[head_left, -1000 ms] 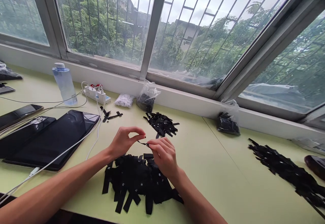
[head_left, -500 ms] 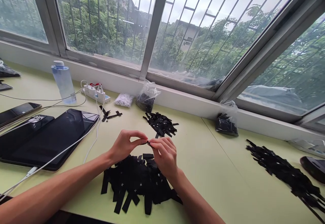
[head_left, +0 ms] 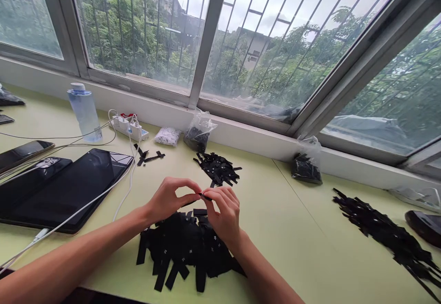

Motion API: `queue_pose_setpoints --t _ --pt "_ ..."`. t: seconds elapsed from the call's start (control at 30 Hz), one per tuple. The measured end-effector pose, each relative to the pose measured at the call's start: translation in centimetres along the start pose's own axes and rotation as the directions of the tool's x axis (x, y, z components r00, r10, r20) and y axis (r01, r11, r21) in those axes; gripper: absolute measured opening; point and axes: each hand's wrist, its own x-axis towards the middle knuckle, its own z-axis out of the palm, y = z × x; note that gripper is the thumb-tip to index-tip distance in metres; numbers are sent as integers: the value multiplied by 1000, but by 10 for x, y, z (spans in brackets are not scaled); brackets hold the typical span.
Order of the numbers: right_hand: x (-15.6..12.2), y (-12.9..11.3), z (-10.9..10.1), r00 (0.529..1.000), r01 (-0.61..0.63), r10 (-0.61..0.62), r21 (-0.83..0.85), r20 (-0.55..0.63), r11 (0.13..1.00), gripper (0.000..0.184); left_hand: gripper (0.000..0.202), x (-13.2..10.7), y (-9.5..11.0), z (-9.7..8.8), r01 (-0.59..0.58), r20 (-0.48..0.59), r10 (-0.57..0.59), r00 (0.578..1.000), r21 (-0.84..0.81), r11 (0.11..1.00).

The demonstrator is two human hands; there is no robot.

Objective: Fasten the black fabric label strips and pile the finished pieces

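Between the fingertips of both hands is a small black strip, mostly covered by the fingers. My left hand pinches it with thumb and forefinger. My right hand pinches it from the other side, its fingers curled together. Just below the hands lies a heap of black fabric strips, some with small white marks. A smaller pile of short black pieces lies beyond the hands.
At left lie a tablet, phones and white cables; a water bottle and power strip stand behind. Along the window are a white packet and clear bags with black contents. A long strip pile lies right.
The black strip has shifted between the fingertips, and more of it shows at the right fingers. Both hands stay in nearly the same place. The view has moved slightly.
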Motion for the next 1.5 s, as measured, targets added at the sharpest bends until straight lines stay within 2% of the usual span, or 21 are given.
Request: queue_pose_setpoints --t 0.2,0.53,0.9,1.0,1.17,1.3,1.4,1.5 --pt "1 -4 1 998 17 -17 10 67 1000 30 10 -1 1 -1 -42 12 42 999 -24 999" --pt "-5 0 4 1000 -16 16 -9 25 1000 18 8 -3 -4 4 -34 -77 36 996 25 999" --pt "-2 2 2 994 -7 1 50 108 999 12 8 -4 -1 5 -48 -85 48 995 12 999" --pt "-2 3 1 991 0 -7 53 131 999 12 7 -5 -1 7 -66 -117 67 991 18 998" --pt "-1 3 0 995 18 -20 24 98 1000 10 6 -8 1 13 -99 -215 114 970 81 992" --pt "-2 3 -1 992 72 -70 -20 101 997 10 6 -10 1 15 -124 -217 150 965 131 984" --pt "-5 3 -2 985 120 -109 -76 130 990 12 8 -14 2 16 -90 -215 119 969 142 986" --pt "-6 2 0 984 121 -104 -115 142 986 12 6 -16 5 18 -13 -201 36 979 113 994"
